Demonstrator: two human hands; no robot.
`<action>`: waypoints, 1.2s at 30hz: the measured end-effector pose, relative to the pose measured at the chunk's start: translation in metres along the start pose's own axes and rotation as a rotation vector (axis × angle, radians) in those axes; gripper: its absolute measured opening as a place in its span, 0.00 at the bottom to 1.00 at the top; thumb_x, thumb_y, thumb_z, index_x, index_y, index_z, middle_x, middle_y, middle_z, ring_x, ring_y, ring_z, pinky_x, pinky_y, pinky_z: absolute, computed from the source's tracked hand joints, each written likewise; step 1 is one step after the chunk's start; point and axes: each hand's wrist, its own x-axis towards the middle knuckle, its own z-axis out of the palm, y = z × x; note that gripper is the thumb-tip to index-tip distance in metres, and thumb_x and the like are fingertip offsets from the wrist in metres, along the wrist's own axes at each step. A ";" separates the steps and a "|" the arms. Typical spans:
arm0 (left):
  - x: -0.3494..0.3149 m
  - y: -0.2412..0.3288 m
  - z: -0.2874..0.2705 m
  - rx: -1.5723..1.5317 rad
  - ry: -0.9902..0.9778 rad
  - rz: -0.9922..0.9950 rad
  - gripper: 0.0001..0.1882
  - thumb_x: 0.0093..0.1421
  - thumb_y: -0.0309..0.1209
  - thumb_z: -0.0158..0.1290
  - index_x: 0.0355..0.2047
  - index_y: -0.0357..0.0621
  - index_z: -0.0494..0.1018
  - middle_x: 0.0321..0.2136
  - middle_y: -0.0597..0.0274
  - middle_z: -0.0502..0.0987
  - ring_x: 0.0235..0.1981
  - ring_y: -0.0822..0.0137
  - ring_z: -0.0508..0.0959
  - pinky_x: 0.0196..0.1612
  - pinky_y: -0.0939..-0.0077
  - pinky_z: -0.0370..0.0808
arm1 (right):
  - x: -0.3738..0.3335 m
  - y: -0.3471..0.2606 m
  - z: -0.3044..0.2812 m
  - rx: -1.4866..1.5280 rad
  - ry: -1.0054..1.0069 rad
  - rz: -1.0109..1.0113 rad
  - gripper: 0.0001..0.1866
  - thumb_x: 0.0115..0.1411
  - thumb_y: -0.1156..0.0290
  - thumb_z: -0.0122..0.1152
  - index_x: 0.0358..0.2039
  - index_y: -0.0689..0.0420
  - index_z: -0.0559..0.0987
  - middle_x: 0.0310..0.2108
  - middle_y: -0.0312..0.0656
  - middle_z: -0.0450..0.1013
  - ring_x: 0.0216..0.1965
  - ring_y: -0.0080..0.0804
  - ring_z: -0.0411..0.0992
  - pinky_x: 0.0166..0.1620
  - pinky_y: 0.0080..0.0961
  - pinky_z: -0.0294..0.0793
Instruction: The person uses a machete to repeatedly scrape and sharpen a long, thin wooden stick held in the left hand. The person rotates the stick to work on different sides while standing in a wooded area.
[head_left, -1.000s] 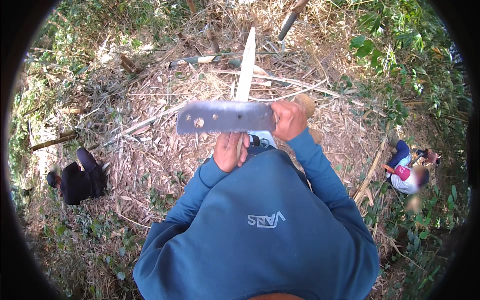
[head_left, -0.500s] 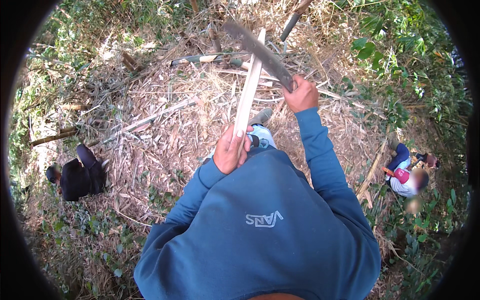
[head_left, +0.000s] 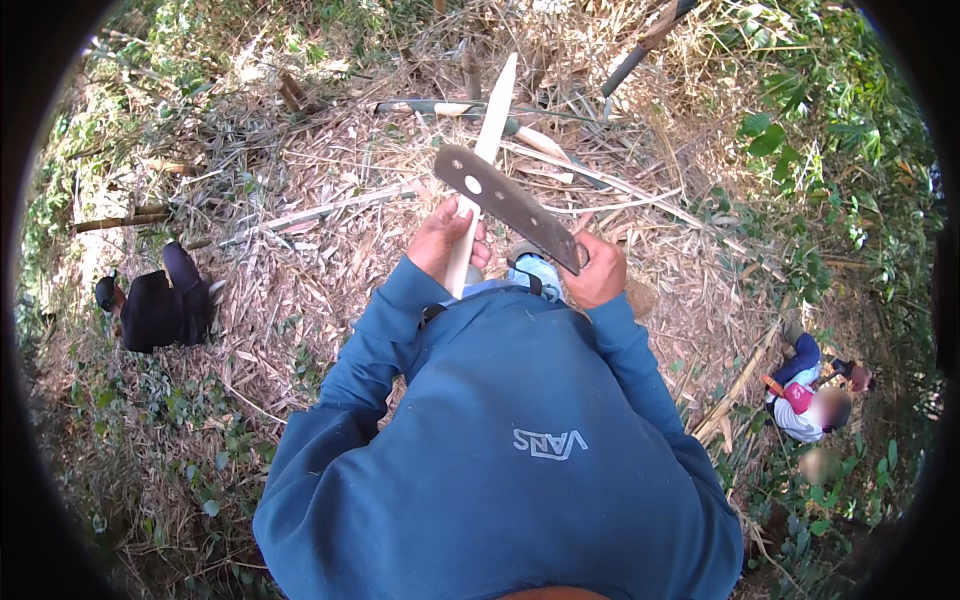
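Where dry straw ground [head_left: 300,290] spreads, left hand [head_left: 445,240] clamped on pale stick [head_left: 485,150] — right hand [head_left: 597,270] gripping machete [head_left: 505,200].

1. Pretty tight between left hand [head_left: 448,243] and right hand [head_left: 597,270]: cleaver blade [head_left: 508,205] slants across the pale bamboo strip [head_left: 484,165].
2. Open above the straw litter [head_left: 300,270] out left.
3. Farther ahead, blocked by cut bamboo poles [head_left: 440,106].

packages – none | signs – none | screens – none | labels – none
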 end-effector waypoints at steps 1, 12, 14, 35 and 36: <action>0.000 -0.015 -0.001 -0.086 -0.023 -0.018 0.09 0.67 0.29 0.39 0.43 0.39 0.64 0.27 0.60 0.71 0.22 0.66 0.76 0.23 0.74 0.76 | 0.001 -0.001 0.002 0.004 0.003 -0.034 0.12 0.48 0.61 0.66 0.23 0.57 0.78 0.16 0.49 0.71 0.19 0.47 0.73 0.25 0.37 0.69; 0.053 0.018 -0.121 -0.567 0.412 0.263 0.11 0.67 0.32 0.39 0.39 0.35 0.65 0.31 0.58 0.71 0.26 0.69 0.72 0.29 0.77 0.76 | -0.010 0.002 0.017 0.036 -0.120 0.034 0.12 0.47 0.63 0.67 0.24 0.59 0.78 0.17 0.50 0.71 0.21 0.48 0.73 0.26 0.35 0.69; 0.056 0.024 -0.168 -0.473 0.466 0.323 0.13 0.67 0.32 0.39 0.42 0.32 0.63 0.34 0.54 0.71 0.30 0.65 0.73 0.34 0.73 0.77 | -0.016 0.008 0.018 0.053 -0.129 0.114 0.12 0.47 0.63 0.67 0.26 0.59 0.80 0.18 0.50 0.72 0.21 0.48 0.74 0.27 0.35 0.70; 0.040 -0.117 -0.165 0.654 0.603 -0.141 0.13 0.65 0.35 0.42 0.38 0.37 0.69 0.19 0.59 0.73 0.13 0.70 0.73 0.15 0.74 0.73 | -0.020 0.015 0.028 0.093 -0.177 0.286 0.13 0.51 0.63 0.67 0.27 0.62 0.81 0.17 0.47 0.73 0.20 0.36 0.74 0.26 0.31 0.70; 0.039 -0.109 -0.154 0.710 0.512 -0.121 0.13 0.65 0.36 0.42 0.37 0.36 0.69 0.19 0.60 0.73 0.13 0.70 0.73 0.15 0.74 0.73 | -0.021 0.018 0.030 0.090 -0.168 0.271 0.13 0.51 0.62 0.67 0.28 0.60 0.81 0.19 0.49 0.74 0.22 0.42 0.75 0.28 0.34 0.71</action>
